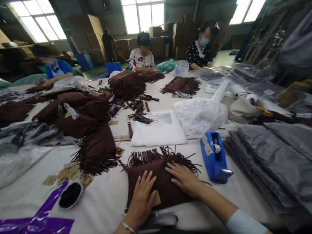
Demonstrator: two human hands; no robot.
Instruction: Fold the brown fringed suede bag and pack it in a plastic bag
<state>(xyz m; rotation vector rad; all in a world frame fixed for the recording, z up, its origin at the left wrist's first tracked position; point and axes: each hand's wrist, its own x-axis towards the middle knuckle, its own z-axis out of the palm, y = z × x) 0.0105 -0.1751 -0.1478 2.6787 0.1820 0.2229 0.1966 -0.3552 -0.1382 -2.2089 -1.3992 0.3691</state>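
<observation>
A dark brown fringed bag (166, 178) lies flat in front of me, its fringe spread toward the far side. My left hand (142, 198) rests on its left part with the fingers stretched out, beside a small tan tag (157, 199). On the upper right of the bag lies my right hand (184, 178), palm down and fingers extended. Neither hand grips anything. Just beyond the bag is a stack of white plastic sheets (160, 132), with dark strap pieces with metal clips (143, 119) on top. A blue tape dispenser (216, 157) stands to the right.
More brown fringed bags (99, 146) pile up at left. Grey wrapped packages (286, 158) cover the right side. A round container of dark material (71, 195) and purple tape (48, 225) are at front left. Several people sit around the table, including one in a dotted top (198, 56).
</observation>
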